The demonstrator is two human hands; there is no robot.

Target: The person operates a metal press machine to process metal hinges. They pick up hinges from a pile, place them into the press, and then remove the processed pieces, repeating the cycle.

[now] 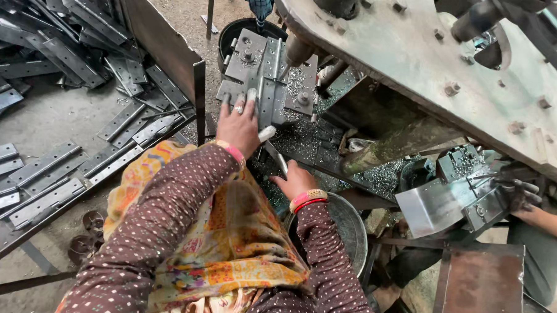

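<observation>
The left hand (238,125) is lying palm-down with fingers spread flat, pressing on a grey metal hinge piece (254,99) that is sitting on the steel fixture block (266,76) of the press — an open hand holding nothing closed, only bearing down. The wrist is wearing a pink band, and the forearm is reaching forward in a brown dotted sleeve. The right hand (294,180) is curling around a slim bright metal lever (274,151) just below the fixture; the fingers are wrapping it in a closed grip, the wrist carrying pink and red bangles. Silvery swarf (304,139) is lying in gritty drifts around the fixture's base. A round dull steel pan (350,224) is sitting beside the right forearm. Above, the machine's heavy plate (417,62) is showing worn, bolted, rust-flecked metal. To the left, flat hinge leaves (43,179) are lying in loose piles — matte grey, long and rectangular.
</observation>
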